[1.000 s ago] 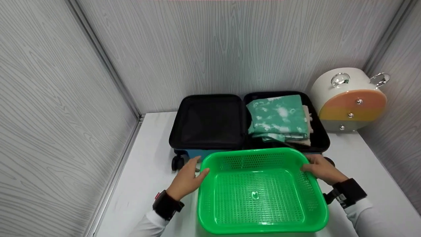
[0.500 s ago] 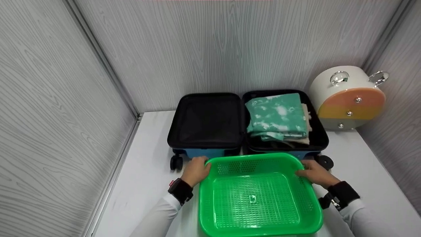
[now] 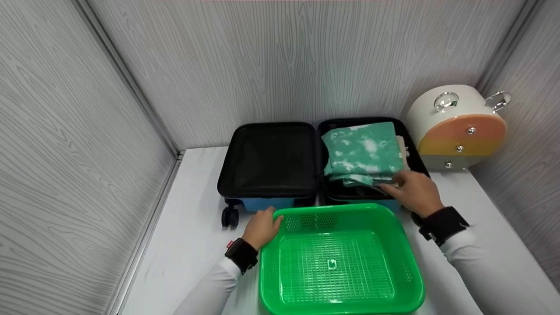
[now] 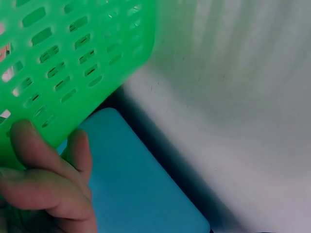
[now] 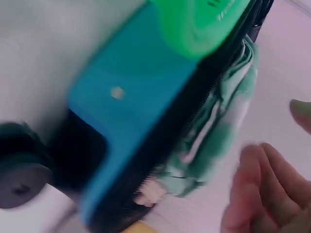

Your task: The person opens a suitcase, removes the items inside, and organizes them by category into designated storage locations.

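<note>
A green plastic basket (image 3: 337, 271) with perforated sides stands at the front of the white table. My left hand (image 3: 261, 228) grips its far left corner, thumb over the rim. In the left wrist view, the fingers (image 4: 43, 179) lie against the outside of the slotted wall. Behind the basket is an open blue suitcase (image 3: 271, 203). Its right half holds a folded green-and-white tie-dye cloth (image 3: 365, 148) over a beige one (image 3: 402, 148). My right hand (image 3: 415, 192) is over the cloth's near right corner. In the right wrist view, thumb and fingers (image 5: 252, 184) are spread apart with nothing between them.
The suitcase's black-lined left half (image 3: 273, 159) lies beside the filled half. A wheel (image 3: 229, 216) juts out at its front left. A round white box (image 3: 463, 127) with striped drawers and silver handles stands at the right. Grey wood-grain panels (image 3: 262, 61) enclose the table.
My left hand has taken hold of the basket's rim. My right hand has let go of the right rim and moved forward to the cloth in the suitcase.
</note>
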Tool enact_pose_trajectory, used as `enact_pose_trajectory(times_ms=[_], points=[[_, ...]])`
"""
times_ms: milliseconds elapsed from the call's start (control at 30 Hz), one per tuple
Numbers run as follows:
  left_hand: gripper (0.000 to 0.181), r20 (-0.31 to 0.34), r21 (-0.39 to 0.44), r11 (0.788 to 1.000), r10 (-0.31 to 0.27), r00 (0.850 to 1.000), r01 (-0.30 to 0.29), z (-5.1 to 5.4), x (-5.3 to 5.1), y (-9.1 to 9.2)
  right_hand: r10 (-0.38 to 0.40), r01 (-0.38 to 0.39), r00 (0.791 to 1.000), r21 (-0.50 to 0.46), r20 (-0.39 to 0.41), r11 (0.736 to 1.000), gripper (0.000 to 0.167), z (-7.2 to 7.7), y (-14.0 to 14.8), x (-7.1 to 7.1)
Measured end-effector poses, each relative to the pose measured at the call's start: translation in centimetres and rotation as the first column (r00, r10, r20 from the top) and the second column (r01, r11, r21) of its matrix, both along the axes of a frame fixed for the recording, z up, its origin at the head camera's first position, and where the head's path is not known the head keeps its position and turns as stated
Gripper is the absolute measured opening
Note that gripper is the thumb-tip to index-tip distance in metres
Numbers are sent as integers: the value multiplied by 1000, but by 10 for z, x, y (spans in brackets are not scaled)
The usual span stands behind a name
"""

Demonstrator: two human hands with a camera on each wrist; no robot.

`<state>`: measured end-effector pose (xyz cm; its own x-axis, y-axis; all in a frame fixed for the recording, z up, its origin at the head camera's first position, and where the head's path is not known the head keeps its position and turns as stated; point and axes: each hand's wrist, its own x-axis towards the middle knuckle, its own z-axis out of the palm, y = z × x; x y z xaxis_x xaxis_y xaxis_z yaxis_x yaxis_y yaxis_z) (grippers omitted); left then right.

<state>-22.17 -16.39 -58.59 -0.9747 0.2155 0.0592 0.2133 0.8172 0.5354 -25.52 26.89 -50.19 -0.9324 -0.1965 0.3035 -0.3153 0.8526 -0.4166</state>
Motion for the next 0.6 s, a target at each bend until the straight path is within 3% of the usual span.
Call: enact_pose_trajectory(times_ms=[67, 167, 367, 600], points=[[45, 8, 7, 1000, 7, 1000, -7, -1, 1, 1, 40, -32, 996, 89, -80, 996, 51, 3, -13, -13], [44, 8, 8, 1000, 13, 1000, -14, -2, 0, 0, 99, -75, 990, 227, -98, 971, 68, 3, -30, -35], [44, -9, -1, 1000, 12, 1000, -12, -3, 2, -1, 103, -100, 995, 380, 11, 920, 92, -11, -53, -69], [42, -19, -16, 1000, 26, 999, -26, -2, 4, 1, 7, -45, 996, 411, 93, 911, 103, -30, -64, -86]])
